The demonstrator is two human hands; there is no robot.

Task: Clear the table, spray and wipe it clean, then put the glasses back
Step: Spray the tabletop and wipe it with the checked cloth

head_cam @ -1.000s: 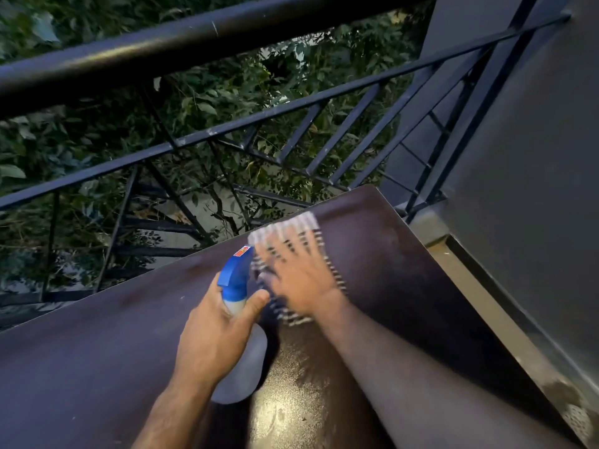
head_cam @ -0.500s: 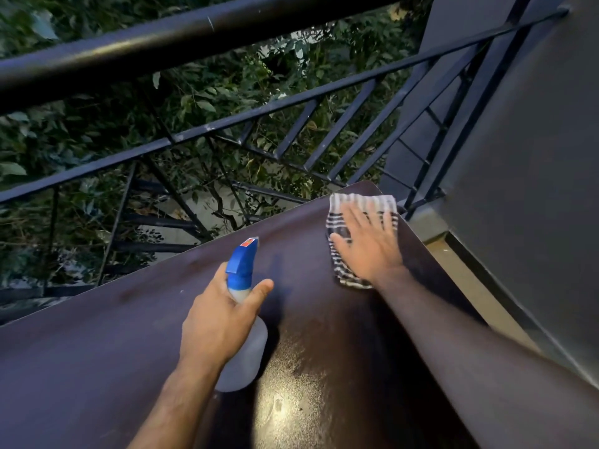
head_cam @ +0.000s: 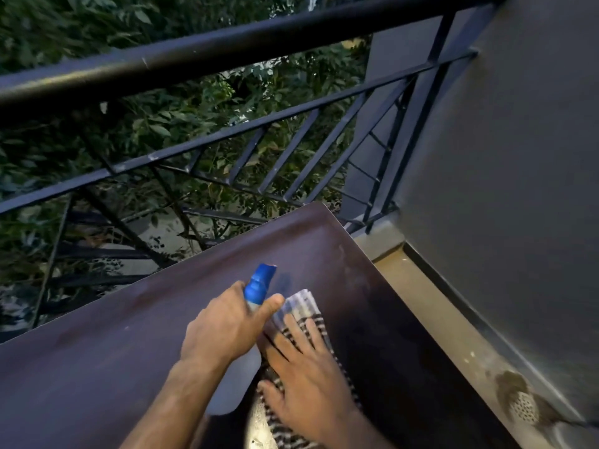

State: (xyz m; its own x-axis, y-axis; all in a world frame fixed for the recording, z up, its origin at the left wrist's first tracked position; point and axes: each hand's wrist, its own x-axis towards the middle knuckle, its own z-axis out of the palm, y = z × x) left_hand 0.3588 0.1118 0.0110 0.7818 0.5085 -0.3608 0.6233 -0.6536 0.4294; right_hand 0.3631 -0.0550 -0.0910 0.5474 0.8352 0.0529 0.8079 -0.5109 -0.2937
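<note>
Since cloth (head_cam: 299, 322) left far corner | right hand (head_cam: 308, 377) beside bottle (head_cam: 256, 293)

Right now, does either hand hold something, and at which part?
The left hand grips the spray bottle around its neck, below the blue head. The right hand holds nothing; it lies flat on the striped cloth.

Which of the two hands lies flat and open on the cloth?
The right hand: its fingers are spread flat on the striped cloth. The left hand is instead closed around the spray bottle.
</note>
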